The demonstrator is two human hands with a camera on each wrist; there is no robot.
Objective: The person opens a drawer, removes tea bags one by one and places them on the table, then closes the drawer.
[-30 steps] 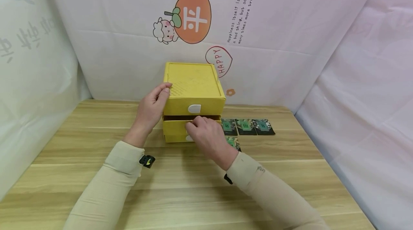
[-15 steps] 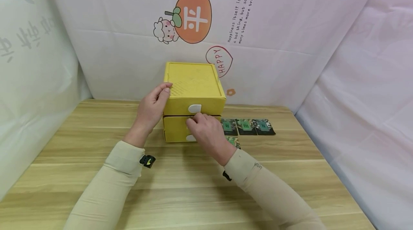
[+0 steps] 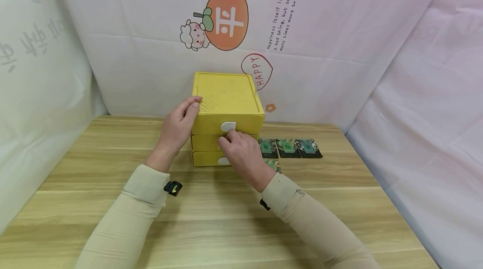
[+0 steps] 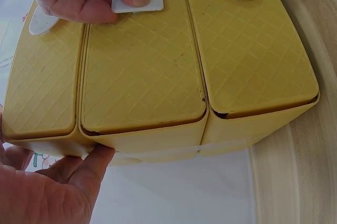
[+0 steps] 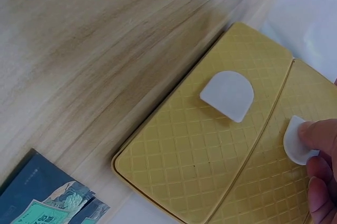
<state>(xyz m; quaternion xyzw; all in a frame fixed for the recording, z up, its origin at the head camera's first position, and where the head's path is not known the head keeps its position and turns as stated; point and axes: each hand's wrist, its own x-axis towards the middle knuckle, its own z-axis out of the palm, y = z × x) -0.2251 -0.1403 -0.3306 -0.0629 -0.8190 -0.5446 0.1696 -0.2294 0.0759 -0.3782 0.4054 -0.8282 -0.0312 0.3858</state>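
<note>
A yellow three-drawer box (image 3: 228, 93) stands near the back of the table. My left hand (image 3: 177, 124) rests along its left side, the fingertips at the upper edge. In the left wrist view, my left fingers (image 4: 95, 169) touch the side wall near the front seam. My right hand (image 3: 245, 156) is at the front of the middle drawer (image 3: 205, 143). In the right wrist view, its thumb and fingers pinch that drawer's white pull tab (image 5: 293, 142). The bottom drawer's tab (image 5: 229, 95) is free, as is the top one (image 3: 228, 126). All three fronts look about flush.
Several dark cards or packets with green prints (image 3: 288, 147) lie on the wooden table (image 3: 211, 227), right of the box, one nearer and partly behind my right hand. A white printed cloth (image 3: 151, 51) hangs behind the box. More white cloth flanks both sides.
The middle drawer, pulled out a little a second ago with a dark gap above it, has slid back in, and the bottom drawer's front now shows. My left hand has stayed in place.
</note>
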